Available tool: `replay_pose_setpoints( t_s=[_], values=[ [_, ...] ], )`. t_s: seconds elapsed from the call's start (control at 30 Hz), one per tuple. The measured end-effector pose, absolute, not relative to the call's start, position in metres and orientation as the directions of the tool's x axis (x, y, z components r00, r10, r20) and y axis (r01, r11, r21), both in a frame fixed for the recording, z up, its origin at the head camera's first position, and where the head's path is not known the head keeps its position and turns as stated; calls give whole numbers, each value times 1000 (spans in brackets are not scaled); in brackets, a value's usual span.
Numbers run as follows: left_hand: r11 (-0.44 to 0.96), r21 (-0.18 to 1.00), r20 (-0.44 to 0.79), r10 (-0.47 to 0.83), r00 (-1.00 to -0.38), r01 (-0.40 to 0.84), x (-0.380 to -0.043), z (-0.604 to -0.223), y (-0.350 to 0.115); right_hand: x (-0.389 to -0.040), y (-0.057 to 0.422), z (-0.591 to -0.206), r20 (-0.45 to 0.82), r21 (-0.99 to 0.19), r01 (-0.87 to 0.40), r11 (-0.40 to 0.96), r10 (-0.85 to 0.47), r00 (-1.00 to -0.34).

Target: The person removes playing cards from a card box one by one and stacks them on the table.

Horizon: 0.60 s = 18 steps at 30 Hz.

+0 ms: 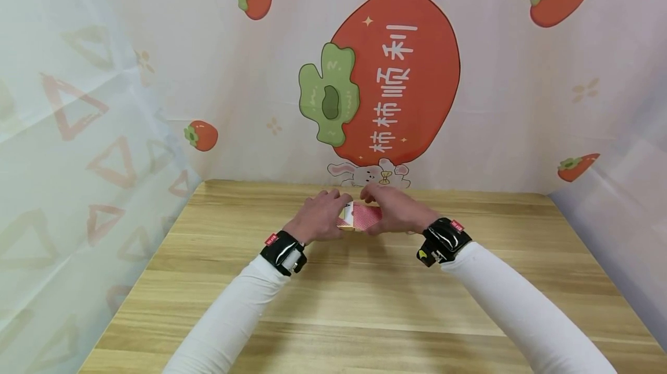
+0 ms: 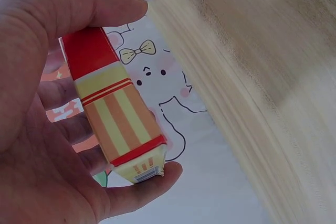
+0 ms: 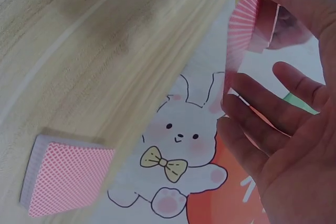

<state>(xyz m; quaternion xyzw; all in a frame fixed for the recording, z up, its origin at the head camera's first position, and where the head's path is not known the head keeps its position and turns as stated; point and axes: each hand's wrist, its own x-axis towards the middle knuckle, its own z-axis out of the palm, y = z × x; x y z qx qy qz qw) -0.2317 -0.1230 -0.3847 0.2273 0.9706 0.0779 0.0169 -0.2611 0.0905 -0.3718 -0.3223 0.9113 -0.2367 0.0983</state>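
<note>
My left hand [image 1: 322,216] grips a card box [image 2: 118,98] with red ends and yellow and orange stripes. Its thumb lies along one end, and the little finger supports the other, which bears a barcode. Facing it, my right hand [image 1: 398,209] holds pink-backed playing cards [image 1: 367,217] between thumb and fingers, right at the box's end. In the right wrist view these cards [image 3: 242,35] are seen almost edge-on. A second stack of pink-patterned cards [image 3: 71,179] lies on the table beside the right hand; in the head view that hand mostly hides it.
The wood-grain table [image 1: 333,316] runs back to a hanging cloth [image 1: 500,84] printed with persimmons and a white rabbit [image 3: 181,135]. Both hands work near the table's far edge, close to this cloth. Another patterned cloth [image 1: 62,189] hangs along the left side.
</note>
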Motion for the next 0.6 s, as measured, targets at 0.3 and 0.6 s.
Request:
replay_pose_setpoints(
  t_s=[0.3, 0.6],
  values=[
    [880, 157, 5, 452, -892, 447, -233, -388, -123, -259, 85, -377, -12, -508, -559, 655, -655, -756],
    [884, 161, 1, 445, -895, 440, -233, -388, -125, -261, 90, -376, -44, -484, -547, 683, -643, -764]
  ],
)
